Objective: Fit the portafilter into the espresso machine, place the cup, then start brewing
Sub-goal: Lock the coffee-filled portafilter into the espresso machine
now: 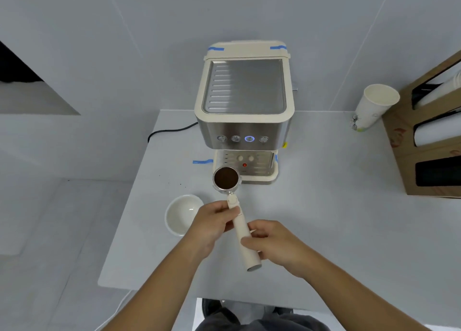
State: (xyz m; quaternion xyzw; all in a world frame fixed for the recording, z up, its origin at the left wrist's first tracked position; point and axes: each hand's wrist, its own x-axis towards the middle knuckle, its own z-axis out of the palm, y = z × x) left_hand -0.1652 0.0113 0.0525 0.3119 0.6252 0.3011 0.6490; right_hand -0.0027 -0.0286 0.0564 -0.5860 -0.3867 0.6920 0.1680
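A cream and steel espresso machine [245, 121] stands at the back of the white table, one of its front buttons lit blue. I hold the portafilter [240, 227] in front of its drip tray, basket of dark coffee grounds [226, 178] facing up. My left hand [213, 227] grips the upper part of the cream handle. My right hand [272, 241] grips the handle lower down. A white paper cup [374, 108] stands at the far right of the table, away from both hands.
A white bowl [182, 214] sits on the table just left of my left hand. A cardboard cup dispenser [429, 141] stands at the right edge. A black power cord [169, 131] runs left from the machine. Blue tape [202, 161] marks the table.
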